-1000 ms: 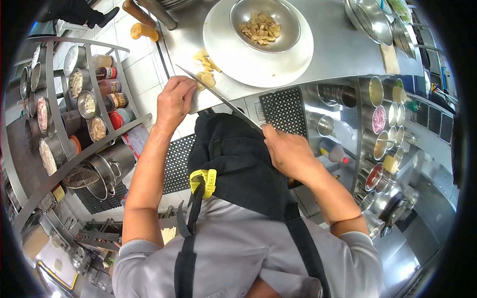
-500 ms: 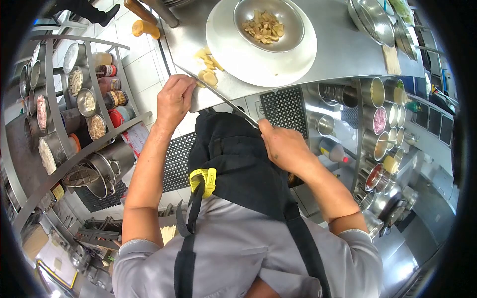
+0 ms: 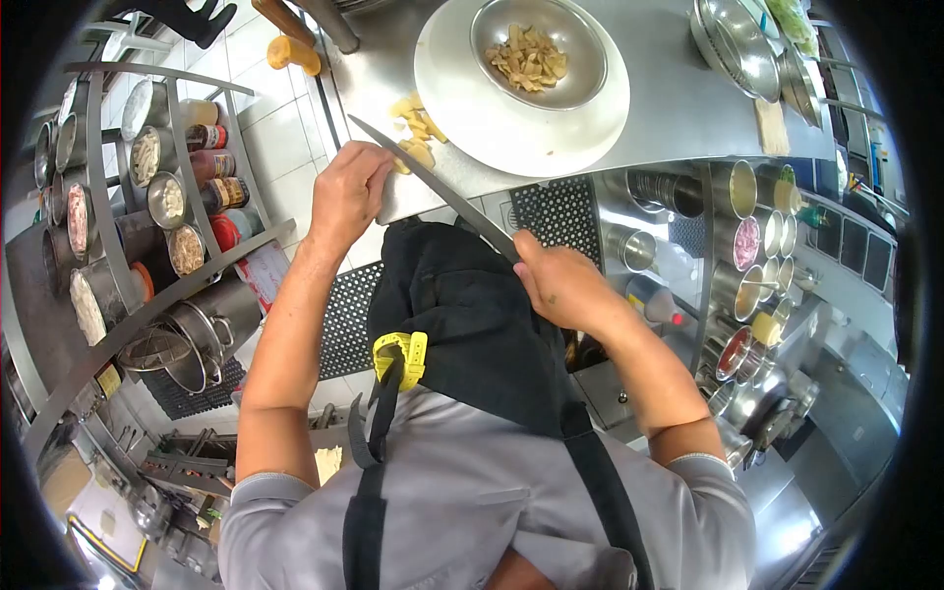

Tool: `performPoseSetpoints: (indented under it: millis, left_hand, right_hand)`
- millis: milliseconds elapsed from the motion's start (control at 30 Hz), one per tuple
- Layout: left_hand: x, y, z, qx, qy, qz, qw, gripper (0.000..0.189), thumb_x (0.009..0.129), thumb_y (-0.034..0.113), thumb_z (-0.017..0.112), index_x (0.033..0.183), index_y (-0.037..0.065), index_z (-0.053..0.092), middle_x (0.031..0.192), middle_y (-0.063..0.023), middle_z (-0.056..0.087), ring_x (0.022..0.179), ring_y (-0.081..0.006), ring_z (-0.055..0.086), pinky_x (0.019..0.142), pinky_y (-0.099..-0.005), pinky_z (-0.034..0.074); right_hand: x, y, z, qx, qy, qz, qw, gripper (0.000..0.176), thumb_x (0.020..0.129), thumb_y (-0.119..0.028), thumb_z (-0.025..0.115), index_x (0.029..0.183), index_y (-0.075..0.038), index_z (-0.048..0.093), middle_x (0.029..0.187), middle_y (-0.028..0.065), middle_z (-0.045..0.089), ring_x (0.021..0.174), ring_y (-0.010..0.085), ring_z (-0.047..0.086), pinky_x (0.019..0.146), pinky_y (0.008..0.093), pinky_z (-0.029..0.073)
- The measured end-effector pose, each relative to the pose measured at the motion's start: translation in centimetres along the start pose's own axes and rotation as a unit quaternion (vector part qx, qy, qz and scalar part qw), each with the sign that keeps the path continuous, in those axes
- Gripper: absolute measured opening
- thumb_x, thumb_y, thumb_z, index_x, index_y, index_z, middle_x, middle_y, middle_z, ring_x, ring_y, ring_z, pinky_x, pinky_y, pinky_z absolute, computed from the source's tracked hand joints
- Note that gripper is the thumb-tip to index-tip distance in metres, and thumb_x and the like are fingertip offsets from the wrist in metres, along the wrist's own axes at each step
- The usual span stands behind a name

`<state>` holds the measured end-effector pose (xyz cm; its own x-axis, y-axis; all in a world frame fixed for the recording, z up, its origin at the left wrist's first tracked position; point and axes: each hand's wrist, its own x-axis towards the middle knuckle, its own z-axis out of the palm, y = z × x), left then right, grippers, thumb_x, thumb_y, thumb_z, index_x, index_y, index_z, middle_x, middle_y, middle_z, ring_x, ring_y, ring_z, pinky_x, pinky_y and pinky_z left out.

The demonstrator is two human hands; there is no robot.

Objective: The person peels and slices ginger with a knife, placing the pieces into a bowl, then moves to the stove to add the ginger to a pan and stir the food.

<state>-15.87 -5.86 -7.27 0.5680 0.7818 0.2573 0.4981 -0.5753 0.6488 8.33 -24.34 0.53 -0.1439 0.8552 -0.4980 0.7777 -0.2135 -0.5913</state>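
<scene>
My right hand (image 3: 565, 285) is wrapped round the handle of a long knife (image 3: 447, 192), its blade slanting up and left toward my left hand. The broad side of the blade shows. My left hand (image 3: 349, 197) is closed at the counter's corner, fingers curled together by the blade; anything inside them is hidden. Just beyond the blade lie pale yellow slices (image 3: 417, 155) that look like ginger, with smaller cut pieces (image 3: 421, 122) behind them. A steel bowl (image 3: 592, 87) holding thin brownish-yellow scraps (image 3: 529, 59) sits on a large white plate (image 3: 457, 123).
The steel counter (image 3: 669, 108) carries metal strainers (image 3: 733, 49) at the right. To the left stands a rack (image 3: 113, 187) with food containers and bottles. Metal pots of ingredients (image 3: 747, 241) fill a lower shelf at right. A person's dark shoe (image 3: 214, 25) shows at the top left.
The knife blade has turned so more of its flat side shows, and its tip sits a little higher. My left hand has shifted slightly. The view has moved a little.
</scene>
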Motion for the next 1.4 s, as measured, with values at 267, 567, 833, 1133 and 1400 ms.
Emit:
performPoseSetpoints:
  millis: [267,567,833,1133,1400]
  left_hand:
    - [-0.3,-0.1,-0.1,-0.007,0.000,-0.004,1.000,0.008,0.088,0.004,0.070,0.096,0.004,0.072,0.094,-0.0103,0.070,0.085,-0.0300,0.069,0.074,-0.0368,0.057]
    - [-2.7,0.7,1.6,0.010,0.075,-0.019,0.997,0.060,0.082,0.017,0.078,0.133,-0.001,0.054,0.132,-0.0223,0.056,0.122,-0.0400,0.055,0.103,-0.0451,0.046]
    - [4.0,1.3,4.9,0.113,0.036,0.008,0.993,0.103,0.072,0.044,0.083,0.148,-0.005,0.035,0.149,-0.0245,0.042,0.141,-0.0456,0.035,0.115,-0.0571,0.026]
    - [4.9,0.6,5.7,0.135,0.066,0.020,0.988,0.063,0.072,0.032,0.081,0.130,0.011,0.064,0.137,-0.0133,0.058,0.132,-0.0414,0.046,0.110,-0.0587,0.029]
    - [5.2,1.3,6.1,0.173,0.111,0.000,0.979,0.041,0.074,0.028,0.079,0.110,0.012,0.069,0.125,-0.0104,0.062,0.123,-0.0342,0.052,0.103,-0.0577,0.034]
  right_hand:
    - [1.7,-0.3,1.0,-0.042,-0.008,0.011,0.999,0.016,0.098,-0.011,0.051,0.110,0.000,0.046,0.076,0.0244,0.066,0.075,0.0460,0.066,0.068,0.0561,0.051]
    - [0.2,-2.7,-0.7,0.002,0.059,0.004,0.998,0.020,0.100,-0.013,0.053,0.114,-0.002,0.046,0.078,0.0240,0.066,0.076,0.0473,0.065,0.068,0.0573,0.049]
    - [-3.1,-2.2,-1.8,0.180,0.191,0.085,0.961,0.025,0.101,-0.014,0.055,0.122,-0.001,0.050,0.080,0.0179,0.069,0.072,0.0367,0.070,0.065,0.0437,0.053]
    - [-4.6,0.6,-0.5,0.314,0.250,0.169,0.900,0.028,0.102,-0.011,0.050,0.129,-0.005,0.049,0.077,0.0043,0.060,0.057,0.0095,0.056,0.050,0.0253,0.045]
    - [-5.4,0.0,-1.5,0.315,0.255,0.158,0.900,0.031,0.100,-0.013,0.053,0.129,-0.003,0.050,0.078,0.0048,0.062,0.060,0.0107,0.059,0.055,0.0269,0.050]
